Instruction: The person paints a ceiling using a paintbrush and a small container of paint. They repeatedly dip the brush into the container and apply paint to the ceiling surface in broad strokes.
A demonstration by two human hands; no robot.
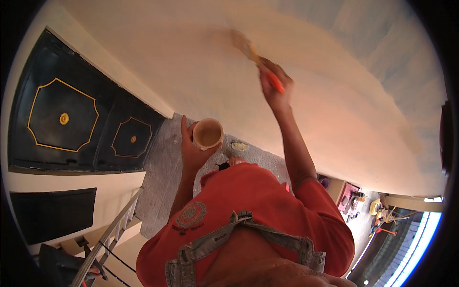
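Observation:
My right hand (277,86) is closed round the red-orange handle of a paintbrush (246,46). Its bristles, smeared by motion, are at the pale peach wall (215,62), up and ahead of me. Lower down on the left, my left hand (193,153) holds a round cup-like paint pot (208,134) by its side, the fingers and thumb spread round it. The pot's mouth faces up; its inside looks tan, and I cannot tell how much is in it. Patchy bluish-beige streaks (373,52) cover the wall's upper right.
A black door (107,103) with gold trim stands at left. A metal ladder (112,234) leans at lower left near a dark panel (52,215). Grey sheeting (162,162) lies on the floor. Boxes and tools (377,213) are at lower right.

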